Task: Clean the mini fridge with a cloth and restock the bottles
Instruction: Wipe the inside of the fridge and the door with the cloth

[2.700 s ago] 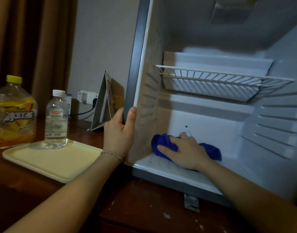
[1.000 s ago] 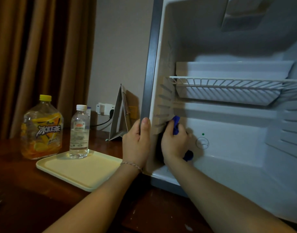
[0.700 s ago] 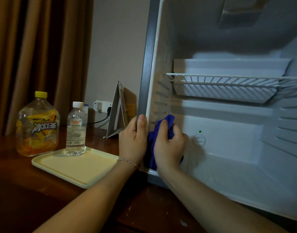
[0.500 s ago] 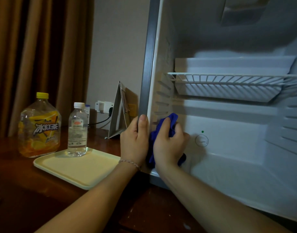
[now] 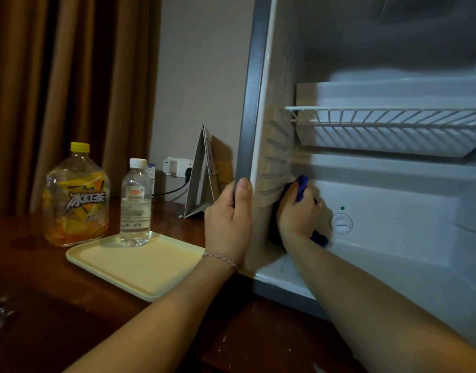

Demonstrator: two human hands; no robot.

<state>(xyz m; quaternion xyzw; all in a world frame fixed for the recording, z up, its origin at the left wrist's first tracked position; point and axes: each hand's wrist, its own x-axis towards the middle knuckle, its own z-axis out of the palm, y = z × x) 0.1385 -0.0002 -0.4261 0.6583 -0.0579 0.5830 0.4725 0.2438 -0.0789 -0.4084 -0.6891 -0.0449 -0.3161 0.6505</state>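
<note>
Fingers [image 5: 308, 196] curl round blue cloth [image 5: 301, 184] | pressed on fridge wall [image 5: 276, 162]

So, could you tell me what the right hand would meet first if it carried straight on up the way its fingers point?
Probably the ribbed left inner wall of the fridge: the right hand, gripping the blue cloth, points up along it. Further up sits the wire shelf, though depth is unclear.

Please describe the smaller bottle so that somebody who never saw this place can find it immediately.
Start from the open mini fridge and look left along the wooden table to the pale yellow tray. The water bottle stands upright on the tray's far corner. It is slim, clear, with a white cap, while its neighbour, the wide iced tea bottle, has a yellow cap and stands off the tray.
</note>
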